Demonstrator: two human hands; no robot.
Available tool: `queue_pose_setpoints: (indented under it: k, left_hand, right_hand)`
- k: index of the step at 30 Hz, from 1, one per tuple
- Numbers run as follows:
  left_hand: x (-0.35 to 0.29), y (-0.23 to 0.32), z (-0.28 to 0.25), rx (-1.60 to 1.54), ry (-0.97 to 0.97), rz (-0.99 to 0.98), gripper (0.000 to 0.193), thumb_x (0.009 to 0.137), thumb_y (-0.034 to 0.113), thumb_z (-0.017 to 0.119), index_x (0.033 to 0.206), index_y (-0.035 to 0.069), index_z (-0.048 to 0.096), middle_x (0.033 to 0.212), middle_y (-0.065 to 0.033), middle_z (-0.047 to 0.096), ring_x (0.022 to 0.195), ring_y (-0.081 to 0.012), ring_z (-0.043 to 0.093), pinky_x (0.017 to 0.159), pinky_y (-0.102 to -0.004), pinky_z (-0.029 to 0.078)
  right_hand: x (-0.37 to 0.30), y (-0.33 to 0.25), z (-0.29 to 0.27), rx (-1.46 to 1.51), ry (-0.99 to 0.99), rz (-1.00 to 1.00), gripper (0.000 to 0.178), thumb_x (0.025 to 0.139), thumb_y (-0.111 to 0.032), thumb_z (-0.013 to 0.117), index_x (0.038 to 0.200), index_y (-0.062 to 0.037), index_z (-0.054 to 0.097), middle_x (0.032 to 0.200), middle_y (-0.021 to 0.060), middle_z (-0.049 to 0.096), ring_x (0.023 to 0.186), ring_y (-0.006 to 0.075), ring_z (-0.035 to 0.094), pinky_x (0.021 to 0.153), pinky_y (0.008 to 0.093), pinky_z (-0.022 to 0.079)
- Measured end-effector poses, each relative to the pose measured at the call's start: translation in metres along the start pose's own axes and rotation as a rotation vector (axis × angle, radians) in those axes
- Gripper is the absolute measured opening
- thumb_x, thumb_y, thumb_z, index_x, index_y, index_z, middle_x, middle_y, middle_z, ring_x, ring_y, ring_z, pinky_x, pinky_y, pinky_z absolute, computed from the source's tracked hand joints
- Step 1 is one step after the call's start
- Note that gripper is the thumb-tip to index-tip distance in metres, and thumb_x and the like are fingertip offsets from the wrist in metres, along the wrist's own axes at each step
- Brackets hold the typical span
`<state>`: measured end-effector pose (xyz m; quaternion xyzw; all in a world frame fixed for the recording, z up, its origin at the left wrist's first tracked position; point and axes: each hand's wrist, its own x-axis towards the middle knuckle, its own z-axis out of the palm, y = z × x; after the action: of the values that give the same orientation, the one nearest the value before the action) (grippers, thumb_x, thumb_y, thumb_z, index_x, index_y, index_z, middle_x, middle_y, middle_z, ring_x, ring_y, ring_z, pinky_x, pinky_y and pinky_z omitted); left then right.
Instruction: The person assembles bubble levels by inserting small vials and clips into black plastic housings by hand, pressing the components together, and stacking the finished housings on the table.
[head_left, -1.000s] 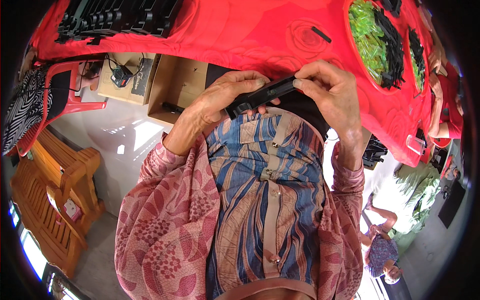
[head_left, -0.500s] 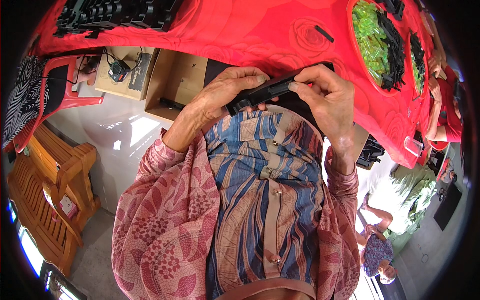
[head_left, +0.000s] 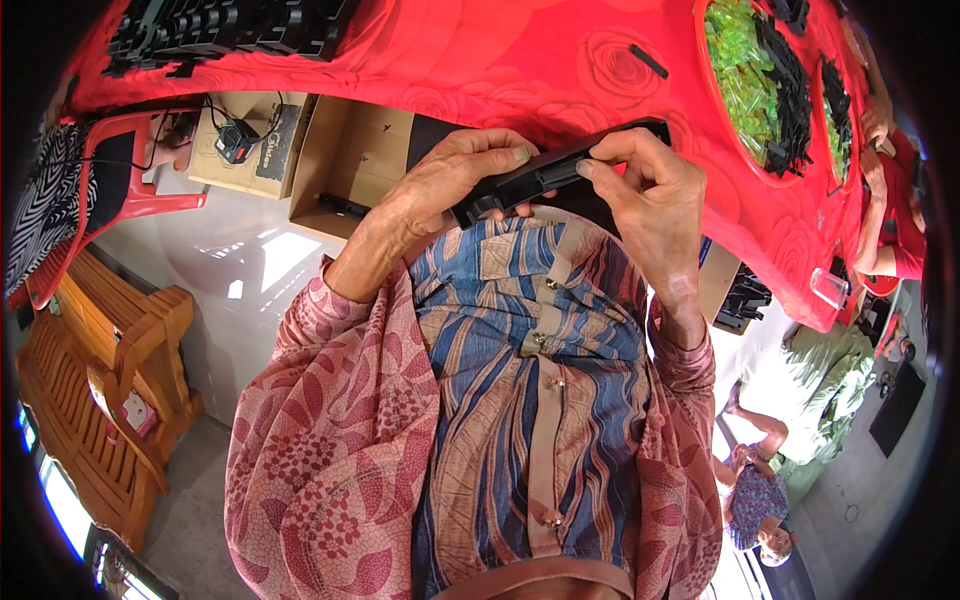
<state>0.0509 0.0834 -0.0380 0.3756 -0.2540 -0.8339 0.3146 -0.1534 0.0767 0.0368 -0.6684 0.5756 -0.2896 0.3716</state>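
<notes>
A long black plastic housing (head_left: 515,188) lies slantwise across my lap at the table's edge, its right end higher. My left hand (head_left: 450,175) grips its left half, thumb on top and fingertips showing beneath. My right hand (head_left: 660,200) is closed in a pinch of thumb and forefinger over the right half. Between those fingertips is the end of a narrow black strip (head_left: 563,176) that lies along the housing's channel; whether it is seated cannot be told.
A red flowered tablecloth (head_left: 480,50) bears a loose black strip (head_left: 648,62), rows of black housings (head_left: 215,35) and a round tray (head_left: 708,95) of green and black pieces. Below stand an open cardboard box (head_left: 320,150), a red chair (head_left: 125,200) and a wooden bench (head_left: 120,370). Other people sit right.
Both hands and the housing stay almost in place, with only a slight shift of the right fingers. At the right, the people's arms have moved a little.
</notes>
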Motion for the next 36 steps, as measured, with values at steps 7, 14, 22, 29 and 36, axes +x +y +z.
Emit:
queue_pose_setpoints:
  k: [7, 14, 22, 29, 36]
  left_hand:
    - [0.001, -0.003, -0.003, 0.048, 0.001, 0.017, 0.026, 0.101, 0.022, 0.052, 0.116, 0.002, 0.059, 0.096, -0.0143, 0.071, 0.070, -0.0133, 0.066, 0.055, -0.0210, 0.050]
    - [0.001, 0.002, 0.005, 0.068, 0.017, 0.012, 0.024, 0.101, 0.019, 0.051, 0.115, 0.002, 0.059, 0.095, -0.0139, 0.071, 0.070, -0.0127, 0.066, 0.057, -0.0211, 0.051]
    - [-0.002, 0.002, 0.003, 0.061, 0.031, 0.032, 0.023, 0.101, 0.019, 0.050, 0.113, 0.003, 0.060, 0.094, -0.0135, 0.072, 0.068, -0.0115, 0.065, 0.056, -0.0206, 0.050]
    - [-0.009, 0.013, 0.013, 0.296, 0.011, 0.072, 0.034, 0.098, 0.022, 0.058, 0.122, -0.002, 0.058, 0.093, -0.0085, 0.070, 0.076, -0.0097, 0.063, 0.065, -0.0205, 0.051]
    - [-0.005, 0.014, 0.020, 0.698, 0.105, 0.192, 0.031, 0.090, 0.016, 0.062, 0.112, -0.006, 0.059, 0.081, -0.0121, 0.066, 0.072, -0.0167, 0.062, 0.067, -0.0318, 0.050]
  right_hand:
    - [-0.002, -0.004, 0.004, -0.077, 0.016, -0.070, 0.012, 0.075, 0.003, 0.070, 0.085, 0.0013, 0.064, 0.075, 0.0075, 0.064, 0.048, 0.0105, 0.050, 0.045, 0.0273, 0.039]
    - [-0.003, -0.001, 0.002, -0.048, 0.037, -0.088, 0.015, 0.075, 0.006, 0.068, 0.086, -0.0001, 0.061, 0.076, 0.0084, 0.063, 0.051, 0.0139, 0.051, 0.049, 0.0297, 0.041]
    - [-0.005, -0.002, 0.009, -0.061, 0.058, -0.093, 0.016, 0.075, 0.007, 0.067, 0.086, -0.0006, 0.059, 0.076, 0.0074, 0.060, 0.051, 0.0133, 0.048, 0.048, 0.0293, 0.039]
    - [-0.007, -0.001, 0.013, -0.043, 0.092, -0.119, 0.018, 0.075, 0.010, 0.066, 0.088, -0.0005, 0.058, 0.078, 0.0077, 0.059, 0.051, 0.0117, 0.046, 0.046, 0.0288, 0.036]
    - [-0.007, 0.003, 0.016, -0.066, 0.114, -0.139, 0.018, 0.074, 0.010, 0.065, 0.086, -0.0011, 0.057, 0.079, 0.0092, 0.059, 0.054, 0.0159, 0.052, 0.048, 0.0305, 0.040]
